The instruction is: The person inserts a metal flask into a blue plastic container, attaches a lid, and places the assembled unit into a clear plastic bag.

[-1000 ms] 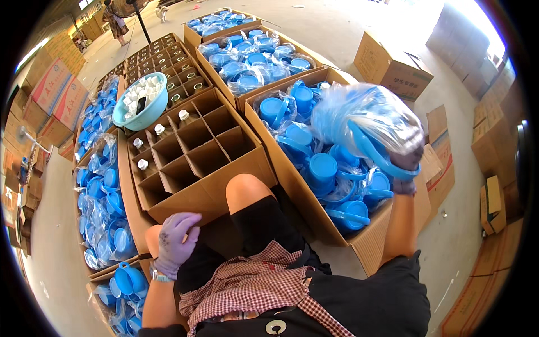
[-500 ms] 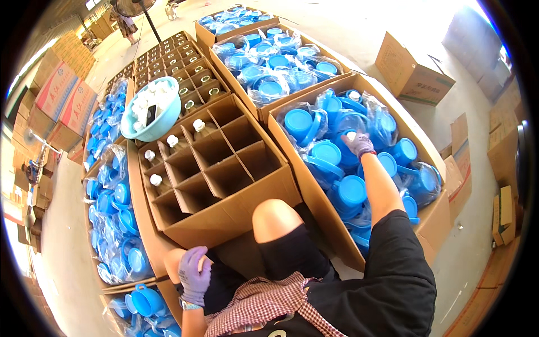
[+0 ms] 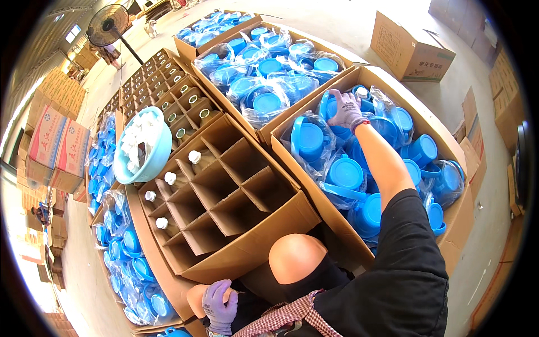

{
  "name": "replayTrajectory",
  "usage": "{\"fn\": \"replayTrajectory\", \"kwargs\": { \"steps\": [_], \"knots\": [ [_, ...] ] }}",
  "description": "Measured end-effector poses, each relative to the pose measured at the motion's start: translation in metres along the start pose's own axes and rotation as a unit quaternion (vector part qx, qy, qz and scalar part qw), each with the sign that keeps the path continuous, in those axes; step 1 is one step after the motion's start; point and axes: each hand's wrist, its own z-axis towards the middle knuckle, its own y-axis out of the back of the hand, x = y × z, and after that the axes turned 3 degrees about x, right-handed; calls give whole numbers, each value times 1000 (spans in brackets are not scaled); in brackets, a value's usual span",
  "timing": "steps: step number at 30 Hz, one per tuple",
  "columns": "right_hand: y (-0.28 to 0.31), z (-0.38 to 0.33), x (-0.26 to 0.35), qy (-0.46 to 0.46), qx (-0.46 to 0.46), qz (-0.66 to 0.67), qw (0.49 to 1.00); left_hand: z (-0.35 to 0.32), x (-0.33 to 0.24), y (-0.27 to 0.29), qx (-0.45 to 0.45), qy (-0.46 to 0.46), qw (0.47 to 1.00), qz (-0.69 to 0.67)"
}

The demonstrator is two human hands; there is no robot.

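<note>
My right hand [image 3: 346, 109], in a purple glove, reaches into the carton [image 3: 455, 219] on the right. Its fingers curve around the top of a blue lidded cup [image 3: 330, 106]; the palm side is partly hidden. Bagged blue cups, such as one cup [image 3: 345, 173], lie around it. A white cap [image 3: 361, 91] shows just beyond the hand. My gloved left hand [image 3: 219, 306] rests on my left knee, fingers apart and holding nothing. Before me stands a divided carton [image 3: 255, 247]; a white-capped bottle [image 3: 195, 158] and several others stand in its left and far cells.
A light-blue basin [image 3: 163, 160] of white caps, with a dark object on them, sits beyond the divided carton. More cartons of blue cups [image 3: 264, 104] lie ahead and left. Divided cartons of bottles [image 3: 182, 90], a standing fan [image 3: 108, 25] and a cardboard box [image 3: 412, 50] stand farther off.
My right hand has moved farther away and slightly left, from the middle of the cups to one near the carton's far left side. My left hand stays on the knee. The view has shifted.
</note>
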Motion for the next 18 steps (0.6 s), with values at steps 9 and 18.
{"fn": "replayTrajectory", "kwargs": {
  "steps": [9,18],
  "knots": [
    [144,-83,-46,64,-198,110,972,-3,1,-9,3,20,1000,6],
    [19,-150,-94,1,84,-66,994,1,-8,-12,7,7,1000,2]
  ]
}}
